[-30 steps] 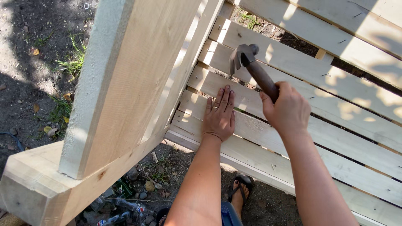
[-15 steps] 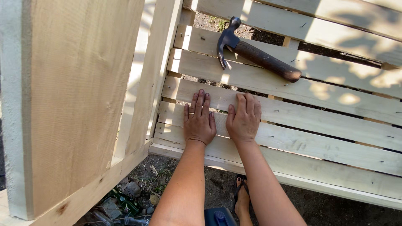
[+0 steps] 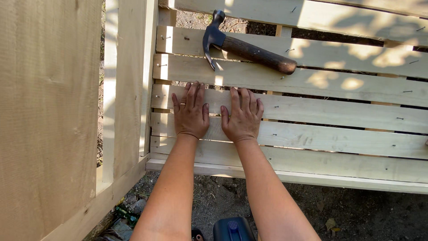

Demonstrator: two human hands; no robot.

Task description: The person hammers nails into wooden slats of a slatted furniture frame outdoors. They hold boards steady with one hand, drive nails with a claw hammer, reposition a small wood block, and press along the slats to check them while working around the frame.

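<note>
On pale slatted wooden bench seat: my left hand and right hand, side by side, palms down, fingers spread flat, holding nothing, pressing one pale wooden slat. Step in hand, as I judge it: seating that slat. Dark claw hammer with brown wooden handle lies two slats beyond my fingertips, apart, handle pointing right; my right hand would need to reach forward.
</note>
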